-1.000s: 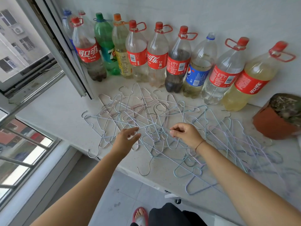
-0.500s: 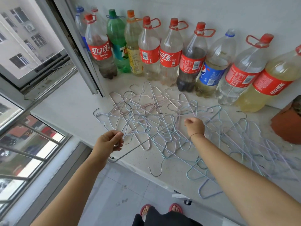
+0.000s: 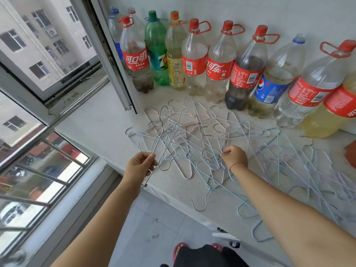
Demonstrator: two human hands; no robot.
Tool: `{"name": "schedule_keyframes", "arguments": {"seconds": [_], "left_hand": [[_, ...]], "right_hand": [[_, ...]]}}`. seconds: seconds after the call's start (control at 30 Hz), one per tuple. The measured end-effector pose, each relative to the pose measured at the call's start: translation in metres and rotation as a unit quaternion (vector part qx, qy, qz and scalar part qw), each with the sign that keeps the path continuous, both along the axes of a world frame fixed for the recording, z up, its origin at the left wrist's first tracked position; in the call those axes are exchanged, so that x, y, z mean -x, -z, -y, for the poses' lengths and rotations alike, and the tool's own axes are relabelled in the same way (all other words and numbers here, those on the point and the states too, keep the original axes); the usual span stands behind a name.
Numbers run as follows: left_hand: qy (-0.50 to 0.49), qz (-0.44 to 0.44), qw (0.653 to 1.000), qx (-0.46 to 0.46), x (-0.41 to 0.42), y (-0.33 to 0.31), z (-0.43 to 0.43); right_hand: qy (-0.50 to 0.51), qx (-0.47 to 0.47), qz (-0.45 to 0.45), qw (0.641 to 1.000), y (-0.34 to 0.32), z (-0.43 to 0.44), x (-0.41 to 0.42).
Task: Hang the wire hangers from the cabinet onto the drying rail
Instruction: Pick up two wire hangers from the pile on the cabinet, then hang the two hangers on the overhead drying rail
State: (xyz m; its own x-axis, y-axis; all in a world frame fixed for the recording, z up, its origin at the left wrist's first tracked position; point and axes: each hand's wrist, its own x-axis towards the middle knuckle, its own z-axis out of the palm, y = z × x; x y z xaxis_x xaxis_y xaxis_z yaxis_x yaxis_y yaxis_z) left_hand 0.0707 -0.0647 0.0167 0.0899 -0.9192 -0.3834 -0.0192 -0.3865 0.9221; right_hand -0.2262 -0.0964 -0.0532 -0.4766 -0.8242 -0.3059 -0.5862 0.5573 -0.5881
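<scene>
Thin pastel wire hangers (image 3: pixel 192 135) lie tangled on the speckled white worktop (image 3: pixel 100 128), centre frame. The left hand (image 3: pixel 139 166) has a narrow grip, pinching one pale-blue hanger (image 3: pixel 167 136). The right hand (image 3: pixel 234 157) curls round wires in the tangle.

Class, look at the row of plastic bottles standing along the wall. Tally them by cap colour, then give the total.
Red caps: 6
Blue caps: 2
Green cap: 1
Orange cap: 1
Cap out of frame, far-right bottle: 1
Total: 11 bottles
</scene>
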Motion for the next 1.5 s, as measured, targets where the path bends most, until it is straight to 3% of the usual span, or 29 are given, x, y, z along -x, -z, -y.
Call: {"name": "schedule_keyframes", "arguments": {"seconds": [0.23,0.4,0.57,0.7,1.03,1.5], "left_hand": [[0.001,-0.020,1.000,0.016,0.005,-0.004,0.003],[-0.042,-0.019,0.998,0.037,0.006,-0.014,-0.013],[-0.127,-0.027,0.990,0.063,0.009,-0.032,-0.051],[-0.225,-0.042,0.970,0.078,0.004,-0.043,-0.099],[-0.448,-0.031,0.888,0.103,-0.046,-0.076,-0.274],[-0.690,0.006,0.708,0.152,-0.125,-0.104,-0.569]], "right_hand": [[0.092,0.128,0.066,0.985,-0.018,-0.008,0.005],[0.134,0.226,0.243,0.934,-0.052,-0.014,0.008],[0.067,0.266,0.355,0.894,-0.098,-0.027,-0.007],[-0.049,0.233,0.402,0.884,-0.131,-0.046,-0.032],[-0.303,0.122,0.477,0.816,-0.161,-0.121,-0.147],[-0.561,-0.016,0.527,0.638,-0.195,-0.356,-0.364]]}}
